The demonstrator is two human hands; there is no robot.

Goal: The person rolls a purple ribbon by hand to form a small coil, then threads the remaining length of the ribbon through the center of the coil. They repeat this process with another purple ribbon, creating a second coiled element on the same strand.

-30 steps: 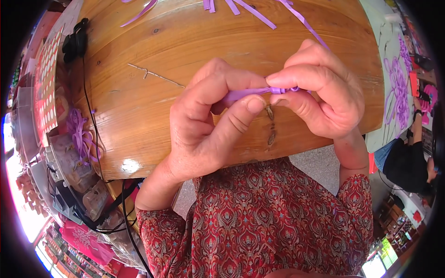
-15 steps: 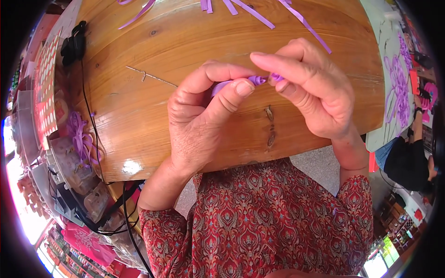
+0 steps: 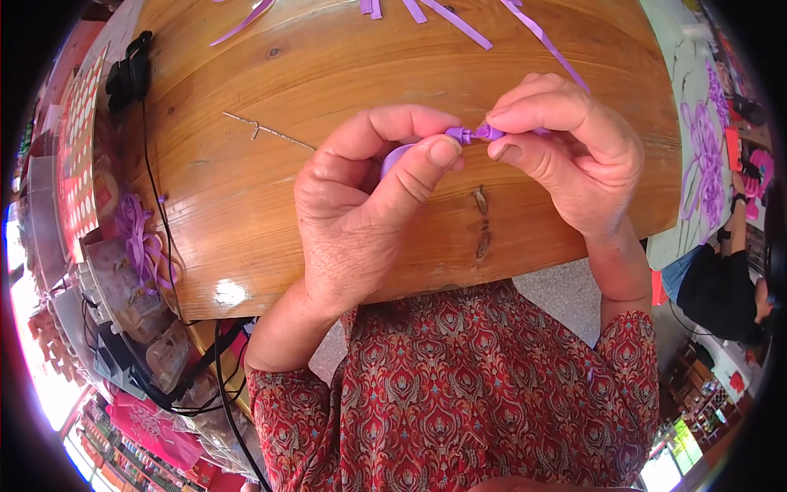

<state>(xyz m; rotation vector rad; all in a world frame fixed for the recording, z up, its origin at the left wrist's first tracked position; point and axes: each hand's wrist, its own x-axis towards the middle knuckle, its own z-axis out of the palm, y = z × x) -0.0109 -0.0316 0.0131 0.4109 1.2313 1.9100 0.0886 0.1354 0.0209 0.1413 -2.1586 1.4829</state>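
Note:
Over the wooden table (image 3: 525,213), both hands meet around a narrow purple ribbon (image 3: 461,134). My left hand (image 3: 357,197) pinches a tightly rolled or twisted bit of it between thumb and index finger, and a loop of ribbon shows inside the curled fingers. On the other side, my right hand (image 3: 582,156) pinches a purple tip (image 3: 486,131) that points at the rolled bit and seems to touch it. Whether the two bits are one strip is hidden by the fingers. A thin twisted metal wire (image 3: 283,137) with a small hook lies left of my left hand.
Cut purple strips (image 3: 459,29) lie along the far side. At left are a black cable (image 3: 152,164), a purple ribbon bundle (image 3: 138,238) and plastic boxes (image 3: 123,287). More purple ribbon (image 3: 701,164) lies on a pale surface at right, near another person's arm (image 3: 738,217).
My right hand has shifted slightly right, its fingers now closing in a pinch on the purple tip. Between the hands, the tip and rolled bit show more plainly.

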